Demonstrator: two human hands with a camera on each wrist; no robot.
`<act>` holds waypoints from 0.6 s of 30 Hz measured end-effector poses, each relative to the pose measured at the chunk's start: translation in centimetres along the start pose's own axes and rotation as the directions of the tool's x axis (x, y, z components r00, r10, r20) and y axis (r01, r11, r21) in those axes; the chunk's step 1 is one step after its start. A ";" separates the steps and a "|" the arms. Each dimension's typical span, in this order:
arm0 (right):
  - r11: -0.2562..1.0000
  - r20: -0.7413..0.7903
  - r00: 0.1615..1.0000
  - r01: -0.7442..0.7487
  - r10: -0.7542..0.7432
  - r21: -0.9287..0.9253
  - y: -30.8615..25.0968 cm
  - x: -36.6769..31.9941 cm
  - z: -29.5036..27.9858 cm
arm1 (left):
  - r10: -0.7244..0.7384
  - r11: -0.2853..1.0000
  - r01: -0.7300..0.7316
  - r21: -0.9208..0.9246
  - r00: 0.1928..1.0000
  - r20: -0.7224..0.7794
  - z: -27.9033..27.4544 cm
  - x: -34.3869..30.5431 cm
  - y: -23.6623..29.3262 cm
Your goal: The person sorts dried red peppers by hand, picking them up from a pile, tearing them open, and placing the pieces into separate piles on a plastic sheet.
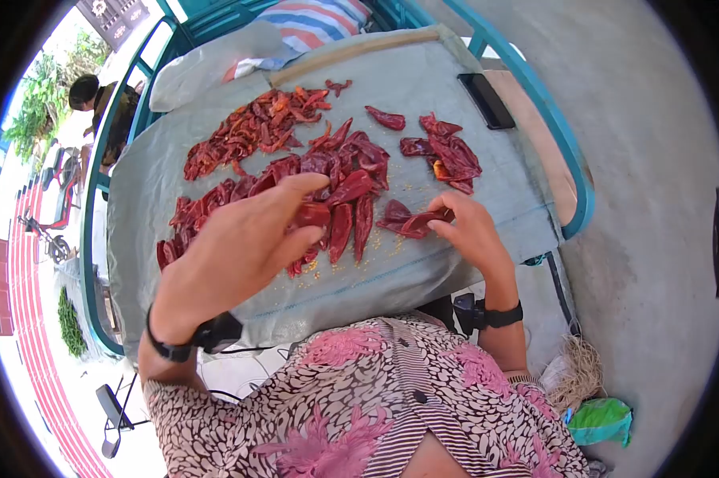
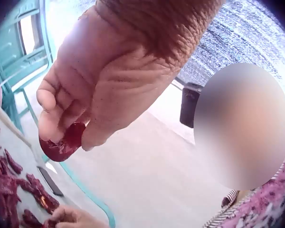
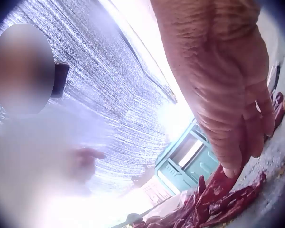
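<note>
My left hand is raised over the near side of a large heap of dried red chili peppers. Between its thumb and fingers it pinches one wrinkled, glossy chili pepper, partly covered by the fingers. On the right of the heap, my right hand reaches low over the sheet. Its thumb and fingertips pinch a dark red chili pepper beside the heap. The right wrist view shows red peppers under those fingertips.
A grey woven sheet covers the teal-railed cart. On it lie a farther pepper pile, a small pepper group, a lone pepper, scattered yellow seeds and a phone. A striped sack lies behind.
</note>
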State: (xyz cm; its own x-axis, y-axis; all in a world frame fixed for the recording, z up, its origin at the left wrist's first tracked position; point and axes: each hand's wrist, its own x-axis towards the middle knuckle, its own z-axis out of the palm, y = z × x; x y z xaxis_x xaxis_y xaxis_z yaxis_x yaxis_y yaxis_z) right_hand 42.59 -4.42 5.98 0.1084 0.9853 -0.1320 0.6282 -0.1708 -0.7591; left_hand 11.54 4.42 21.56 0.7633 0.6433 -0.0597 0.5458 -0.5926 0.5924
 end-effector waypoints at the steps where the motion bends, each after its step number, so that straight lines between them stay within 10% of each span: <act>1: 1.000 -0.030 1.000 -0.007 0.007 0.015 0.2 -0.3 -0.4 | 0.066 0.998 -0.067 0.020 0.997 0.037 1.0 1.3 -0.4; 4: 0.976 -0.372 0.904 0.180 -0.212 -0.119 2.5 -0.2 -0.3 | 0.184 0.957 -0.156 -0.246 0.978 0.095 5.8 5.7 -2.3; 10: 0.966 -0.303 0.942 0.203 -0.148 0.158 0.8 -0.6 1.8 | 0.176 0.845 -0.137 -0.516 0.984 0.028 14.5 12.3 -5.3; 13: 0.990 -0.408 0.903 0.141 -0.133 -0.010 1.7 -0.4 2.8 | 0.182 0.953 -0.212 -0.219 0.972 -0.149 16.5 11.8 -5.3; 18: 0.991 -0.173 0.982 0.062 -0.082 -0.117 0.9 -1.4 3.1 | 0.180 0.977 -0.179 0.112 0.984 0.004 18.7 9.5 -6.6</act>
State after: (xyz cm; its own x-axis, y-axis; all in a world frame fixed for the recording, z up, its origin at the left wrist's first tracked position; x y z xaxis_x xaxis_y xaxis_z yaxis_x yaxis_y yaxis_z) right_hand 40.68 -5.99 3.50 0.1883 0.9812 0.0425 0.7198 -0.1085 -0.6856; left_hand 21.66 5.39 2.07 0.8505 0.5240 0.0445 0.4354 -0.7491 0.4993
